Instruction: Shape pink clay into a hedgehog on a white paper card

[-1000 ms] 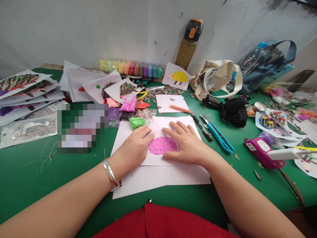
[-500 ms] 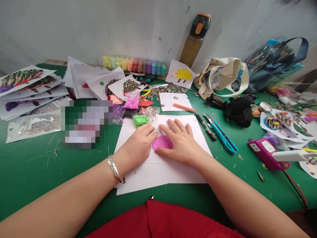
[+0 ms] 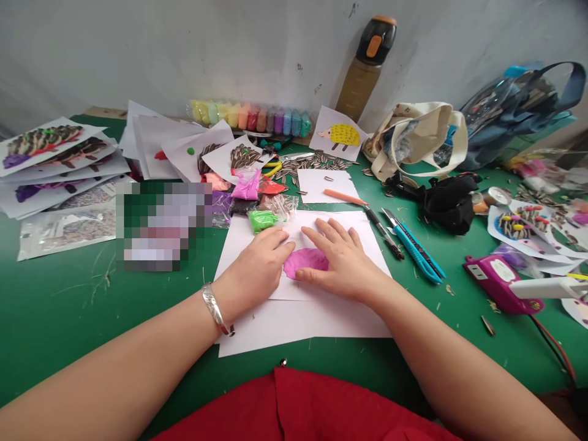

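Observation:
A flattened oval of pink-purple modelling clay [image 3: 298, 264] lies on white paper [image 3: 294, 321] in front of me. Spread fingers of my right hand [image 3: 342, 260] rest over the clay's right part, the thumb across its lower edge, hiding some of it. My left hand [image 3: 257, 263] lies on the paper at the clay's left edge, its fingers loosely bent and holding nothing I can see. Just beyond its fingertips are a bag of green clay [image 3: 263, 220] and a bag of pink clay [image 3: 247, 184].
A blue utility knife [image 3: 416, 248], a black pen [image 3: 383, 229] and an orange stick [image 3: 344, 196] lie right of the paper. Sunflower seeds [image 3: 316, 164] are scattered behind. A purple glue gun [image 3: 500, 285] sits far right, seed-covered pictures [image 3: 50, 141] far left, a bottle [image 3: 365, 70] by the wall.
My right hand has slid slightly to the right, so more of the pink-purple clay shows. My left hand has barely moved. The whole view has shifted a little.

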The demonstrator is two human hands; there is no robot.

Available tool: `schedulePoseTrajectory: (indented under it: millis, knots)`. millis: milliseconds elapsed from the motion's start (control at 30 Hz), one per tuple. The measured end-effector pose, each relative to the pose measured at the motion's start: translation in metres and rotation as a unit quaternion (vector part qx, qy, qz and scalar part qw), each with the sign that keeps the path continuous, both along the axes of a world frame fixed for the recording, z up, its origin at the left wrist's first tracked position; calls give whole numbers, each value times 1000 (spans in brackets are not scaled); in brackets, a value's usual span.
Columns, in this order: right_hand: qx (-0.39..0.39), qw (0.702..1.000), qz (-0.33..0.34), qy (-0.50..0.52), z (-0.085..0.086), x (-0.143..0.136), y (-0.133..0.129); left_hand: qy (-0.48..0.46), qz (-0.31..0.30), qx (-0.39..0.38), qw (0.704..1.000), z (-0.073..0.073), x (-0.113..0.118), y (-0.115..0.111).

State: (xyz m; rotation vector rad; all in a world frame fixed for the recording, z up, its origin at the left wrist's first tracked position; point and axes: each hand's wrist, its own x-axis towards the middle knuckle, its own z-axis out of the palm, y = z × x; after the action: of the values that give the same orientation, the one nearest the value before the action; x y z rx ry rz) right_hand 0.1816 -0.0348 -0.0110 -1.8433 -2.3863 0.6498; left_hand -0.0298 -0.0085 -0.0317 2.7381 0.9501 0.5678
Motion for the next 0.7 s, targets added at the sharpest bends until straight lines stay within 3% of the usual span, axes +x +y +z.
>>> schedulePoseTrajectory:
  millis: [233, 500, 700]
  knots:
    - [-31, 998, 41, 38, 6, 33, 4, 0, -6, 23, 1000, -3, -2, 1]
    - [-1, 999, 52, 16, -1, 30, 5, 3, -3, 15, 1000, -2, -1, 1]
    - [-40, 994, 29, 100, 7, 40, 8, -4, -6, 21, 1000, -3, -1, 2]
